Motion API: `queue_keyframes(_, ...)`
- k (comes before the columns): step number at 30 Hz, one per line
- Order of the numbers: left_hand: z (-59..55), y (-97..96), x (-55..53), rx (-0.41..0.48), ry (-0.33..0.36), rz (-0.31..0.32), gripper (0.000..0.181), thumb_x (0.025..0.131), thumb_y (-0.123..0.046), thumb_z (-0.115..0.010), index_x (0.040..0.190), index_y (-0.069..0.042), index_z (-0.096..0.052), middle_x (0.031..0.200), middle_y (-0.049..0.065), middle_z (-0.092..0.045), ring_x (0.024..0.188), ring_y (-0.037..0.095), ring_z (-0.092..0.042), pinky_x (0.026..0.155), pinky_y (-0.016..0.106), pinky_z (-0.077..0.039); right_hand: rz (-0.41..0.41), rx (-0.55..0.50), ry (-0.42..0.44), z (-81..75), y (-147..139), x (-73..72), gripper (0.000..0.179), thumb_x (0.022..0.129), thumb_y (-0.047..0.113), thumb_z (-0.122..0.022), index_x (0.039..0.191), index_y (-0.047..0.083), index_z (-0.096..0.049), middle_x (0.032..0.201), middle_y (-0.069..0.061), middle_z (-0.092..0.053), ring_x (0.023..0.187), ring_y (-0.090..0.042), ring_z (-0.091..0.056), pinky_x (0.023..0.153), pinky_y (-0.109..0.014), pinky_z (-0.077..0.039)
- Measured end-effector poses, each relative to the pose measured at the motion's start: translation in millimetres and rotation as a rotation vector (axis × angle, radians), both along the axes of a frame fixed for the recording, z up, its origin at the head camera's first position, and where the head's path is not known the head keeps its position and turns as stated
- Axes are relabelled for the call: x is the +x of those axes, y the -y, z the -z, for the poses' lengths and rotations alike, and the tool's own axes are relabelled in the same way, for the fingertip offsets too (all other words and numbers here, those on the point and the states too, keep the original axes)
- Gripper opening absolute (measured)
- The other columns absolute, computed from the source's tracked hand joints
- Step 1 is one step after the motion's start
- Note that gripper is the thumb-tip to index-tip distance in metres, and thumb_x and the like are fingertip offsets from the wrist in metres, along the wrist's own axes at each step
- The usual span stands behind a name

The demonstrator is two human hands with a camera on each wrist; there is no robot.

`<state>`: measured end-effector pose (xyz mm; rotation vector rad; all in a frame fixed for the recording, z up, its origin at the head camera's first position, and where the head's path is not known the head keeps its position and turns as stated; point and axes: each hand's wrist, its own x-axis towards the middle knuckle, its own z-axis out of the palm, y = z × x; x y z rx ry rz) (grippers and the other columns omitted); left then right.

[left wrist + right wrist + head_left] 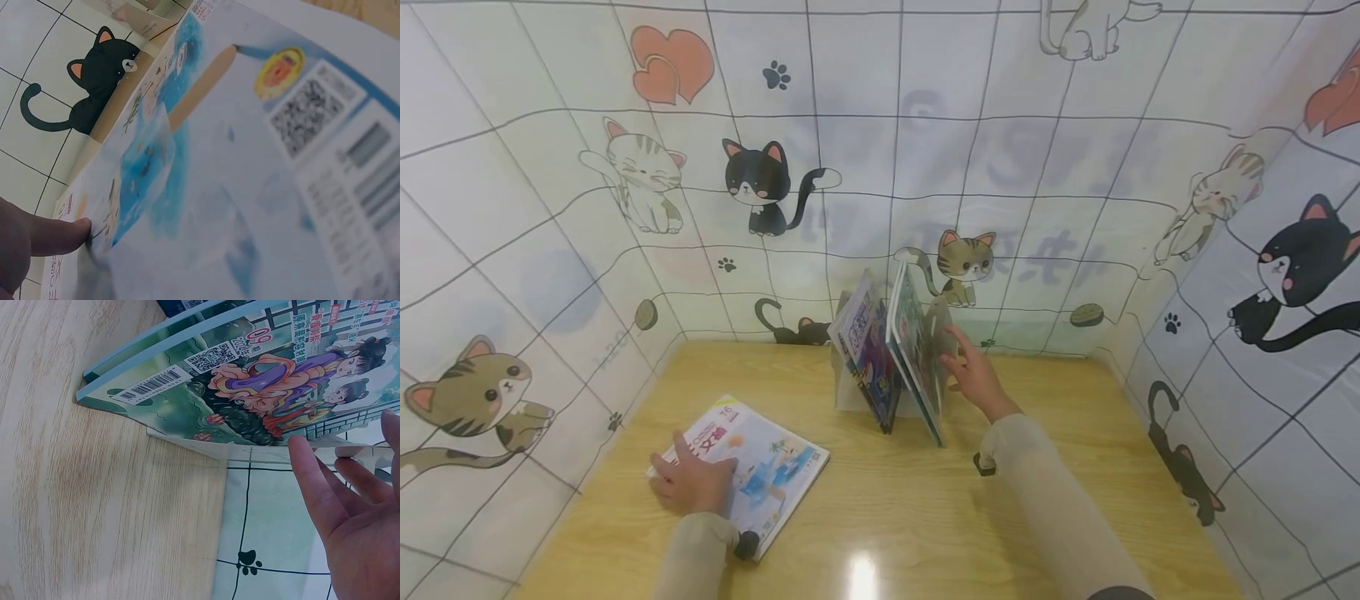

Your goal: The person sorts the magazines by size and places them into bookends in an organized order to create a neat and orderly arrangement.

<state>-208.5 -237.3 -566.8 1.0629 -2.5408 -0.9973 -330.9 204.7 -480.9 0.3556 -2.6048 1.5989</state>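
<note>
A magazine (775,475) with a light blue and white cover lies on the table at the left. My left hand (692,482) rests on its left part, the thumb (59,236) lying on the cover. In the middle at the back, several books stand tilted in a pale book stand (848,392). A green-covered book (250,387) showing two figures in robes leans at the right of the group, beside a purple-blue book (874,358). My right hand (976,375) touches the stand's right side, fingers extended beside the green book's edge. The stand is partly hidden behind the books.
The wood-patterned table (880,500) meets a white grid-patterned cloth wall (865,167) with cartoon cats at the back and both sides. A black wrist device (747,546) overlaps the magazine's lower edge.
</note>
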Motion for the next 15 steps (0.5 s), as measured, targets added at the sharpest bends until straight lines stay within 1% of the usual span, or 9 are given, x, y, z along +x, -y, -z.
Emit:
queue_keyframes(4, 1.6, 0.6, -1.4, -0.003, -0.024, 0.034, 0.106, 0.077, -0.019, -0.078, 0.157, -0.015, -0.009, 0.156, 0.03, 0.01, 0.134, 0.06, -0.004, 0.108, 0.066, -0.004, 0.002, 0.011, 0.006, -0.9, -0.6, -0.4, 0.061, 0.1, 0.018, -0.055, 0.153, 0.03, -0.028, 0.147, -0.028, -0.035, 0.121, -0.045, -0.05, 0.066, -0.045, -0.057)
queue_keyframes(9, 4.7, 0.7, -2.4, 0.019, -0.053, 0.08, 0.106, 0.076, -0.017, -0.079, 0.157, -0.012, -0.011, 0.155, 0.031, 0.011, 0.137, 0.058, 0.003, 0.109, 0.064, 0.0, 0.01, 0.023, 0.01, -0.4, -0.9, -1.2, 0.061, 0.1, 0.018, -0.055, 0.154, 0.026, -0.027, 0.147, -0.029, -0.035, 0.12, -0.045, -0.051, 0.066, -0.045, -0.057)
queue_keyframes(12, 4.6, -1.0, 0.3, 0.031, -0.07, 0.099, 0.105, 0.076, -0.016, -0.079, 0.157, -0.013, -0.013, 0.155, 0.032, 0.011, 0.136, 0.059, 0.003, 0.108, 0.065, 0.0, 0.009, 0.018, 0.006, 0.3, -1.0, -1.6, 0.061, 0.1, 0.017, -0.055, 0.154, 0.023, -0.027, 0.147, -0.03, -0.034, 0.119, -0.046, -0.051, 0.066, -0.048, -0.057)
queue_keyframes(15, 4.4, -2.7, 4.0, 0.017, -0.067, 0.117, 0.105, 0.075, -0.015, -0.079, 0.157, -0.013, -0.013, 0.154, 0.033, 0.01, 0.135, 0.061, 0.001, 0.107, 0.066, -0.001, 0.004, 0.018, -0.004, 0.6, -1.1, -1.8, 0.061, 0.1, 0.016, -0.055, 0.154, 0.023, -0.027, 0.147, -0.03, -0.034, 0.121, -0.047, -0.049, 0.065, -0.047, -0.057)
